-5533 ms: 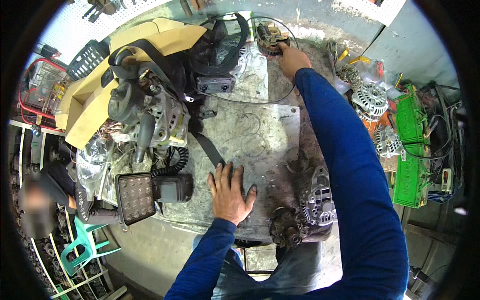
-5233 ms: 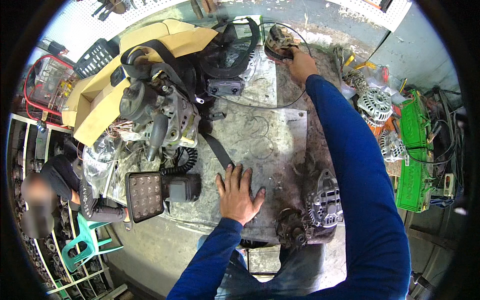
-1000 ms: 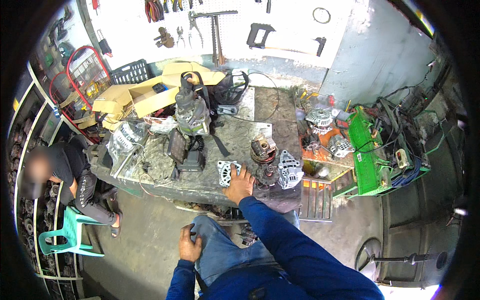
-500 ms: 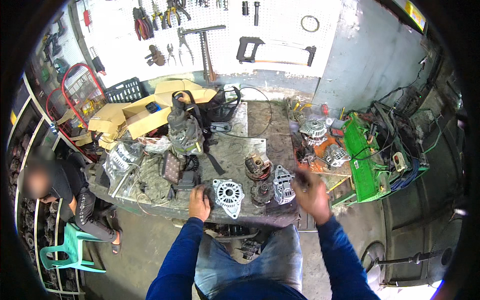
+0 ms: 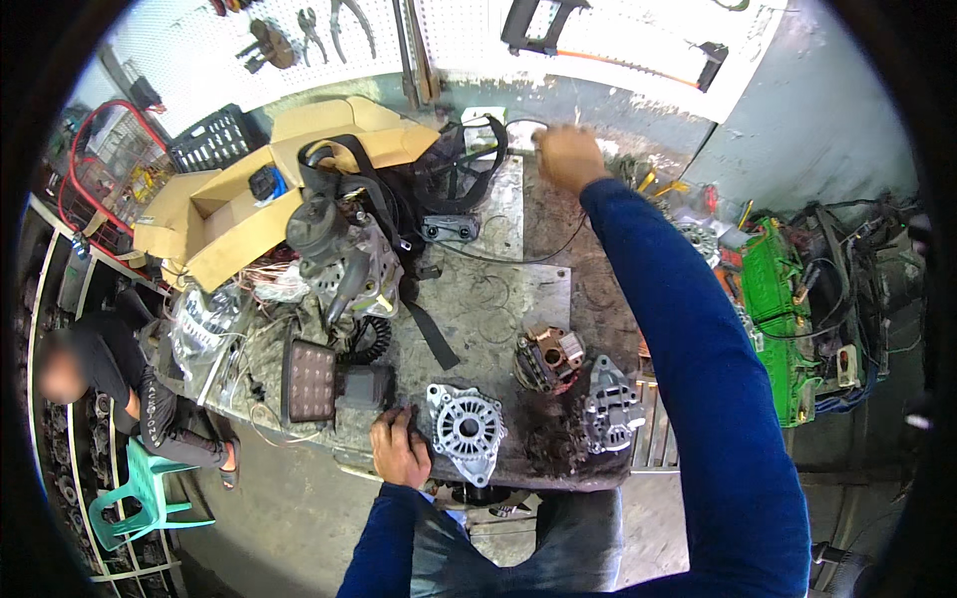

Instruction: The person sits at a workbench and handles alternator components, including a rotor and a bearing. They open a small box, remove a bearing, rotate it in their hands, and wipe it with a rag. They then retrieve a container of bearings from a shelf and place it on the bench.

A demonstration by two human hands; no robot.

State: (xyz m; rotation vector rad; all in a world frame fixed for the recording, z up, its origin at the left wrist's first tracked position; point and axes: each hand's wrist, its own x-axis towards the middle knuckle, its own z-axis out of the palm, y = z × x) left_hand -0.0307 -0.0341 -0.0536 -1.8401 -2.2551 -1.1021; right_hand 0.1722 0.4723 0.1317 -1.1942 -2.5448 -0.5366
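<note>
The right hand (image 5: 566,156) is stretched far across the table (image 5: 518,299) to its back edge, where the knuckles are seen from behind; the fingers are curled down over something small beside a thin black cable (image 5: 518,257), but whether that grip is closed on anything cannot be told, since the palm side is hidden. The cable runs from just beside this hand in a long loop back toward the middle of the table, so its long axis lies roughly across the table, left to right, with the near end by the right hand.

The left hand (image 5: 399,448) is laid flat on the near edge of the table, fingers spread and holding nothing, touching the rim of a round silver alternator housing (image 5: 465,431). A second grey housing (image 5: 613,404) and a copper-wound part (image 5: 546,361) are set to the right of it, well apart from the right hand. The square lamp (image 5: 309,381) is placed just left of the left hand.

The left hand is nearer the housings; the right hand is nearer the cable and the black fan cover (image 5: 457,174) at the back.
</note>
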